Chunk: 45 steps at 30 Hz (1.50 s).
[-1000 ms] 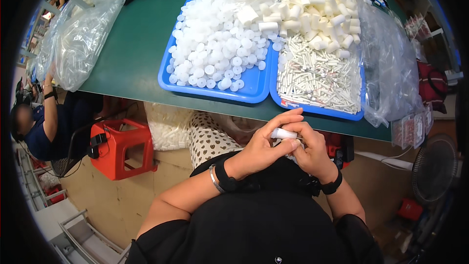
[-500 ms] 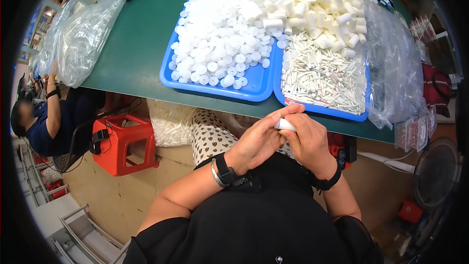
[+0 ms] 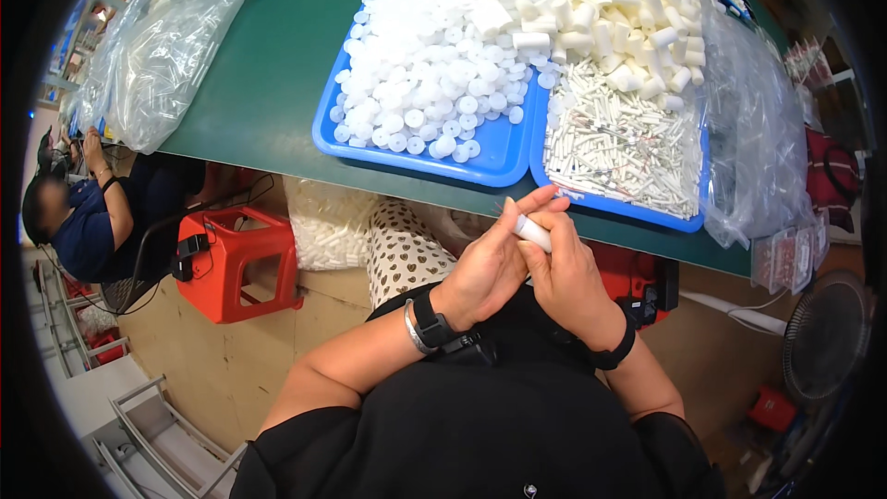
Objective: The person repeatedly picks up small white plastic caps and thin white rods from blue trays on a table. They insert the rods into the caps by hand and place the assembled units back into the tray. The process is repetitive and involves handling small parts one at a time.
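A short, smooth white cylinder (image 3: pixel 533 234) is held between my two hands, in front of the table's near edge. My right hand (image 3: pixel 575 282) grips its lower end, thumb against the side and fingers curled around the back. My left hand (image 3: pixel 488 263) has its palm turned up, with the thumb and stretched fingers about the upper end. Whatever lies between the left fingertips is too small to make out. Just beyond the hands stands a blue tray (image 3: pixel 637 218) heaped with small thin white sticks (image 3: pixel 619 143). Cream-coloured foam cylinders (image 3: pixel 637 32) are piled behind them.
Another blue tray (image 3: pixel 504 166) holds translucent white discs (image 3: pixel 425 83) on the green table (image 3: pixel 249 92). Plastic bags (image 3: pixel 176 46) lie at both sides. A red stool (image 3: pixel 238 263) and a seated person (image 3: pixel 88 231) are at left. A fan (image 3: pixel 825 333) stands at right.
My right fingers have shifted down and more of the white cylinder shows, now tilted. Both hands sit slightly differently. The view has shifted a little, and the seated person's arm has moved.
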Motion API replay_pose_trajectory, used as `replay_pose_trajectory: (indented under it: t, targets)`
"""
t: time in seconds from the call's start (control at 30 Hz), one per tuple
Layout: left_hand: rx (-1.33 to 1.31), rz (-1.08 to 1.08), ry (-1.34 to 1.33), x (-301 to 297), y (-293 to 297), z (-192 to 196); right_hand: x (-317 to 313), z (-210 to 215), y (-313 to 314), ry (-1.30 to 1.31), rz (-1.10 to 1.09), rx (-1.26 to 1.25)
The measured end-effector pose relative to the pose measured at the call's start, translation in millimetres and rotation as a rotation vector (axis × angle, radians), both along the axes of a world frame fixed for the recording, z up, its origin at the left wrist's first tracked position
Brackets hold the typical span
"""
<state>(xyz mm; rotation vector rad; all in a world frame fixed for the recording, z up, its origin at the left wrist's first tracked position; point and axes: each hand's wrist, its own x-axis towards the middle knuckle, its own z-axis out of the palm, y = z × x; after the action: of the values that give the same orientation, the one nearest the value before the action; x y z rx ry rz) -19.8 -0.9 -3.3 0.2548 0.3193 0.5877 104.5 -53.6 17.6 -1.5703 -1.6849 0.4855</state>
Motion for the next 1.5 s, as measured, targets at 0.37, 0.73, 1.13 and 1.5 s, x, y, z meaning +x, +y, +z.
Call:
replay_pose_trajectory:
  t: [0.37, 0.73, 1.13, 1.5]
  targets:
    - [-0.031, -0.011, 0.102, -10.4, -12.8, -9.3, -4.7, -9.6, -4.5, 0.13, 0.035, -0.254]
    - [0.061, -0.061, 0.296, -20.9, -29.0, -21.8, -2.1, -24.7, -12.3, 1.001, 0.051, -0.73]
    - [-0.049, -0.078, 0.446, -18.6, -39.3, -57.0, -10.2, -61.6, -19.2, 0.159, 0.134, -0.421]
    - [-0.517, 0.132, 0.594, -30.4, -23.5, -94.5, 12.7, -128.4, 29.8, -0.125, 0.134, -0.339]
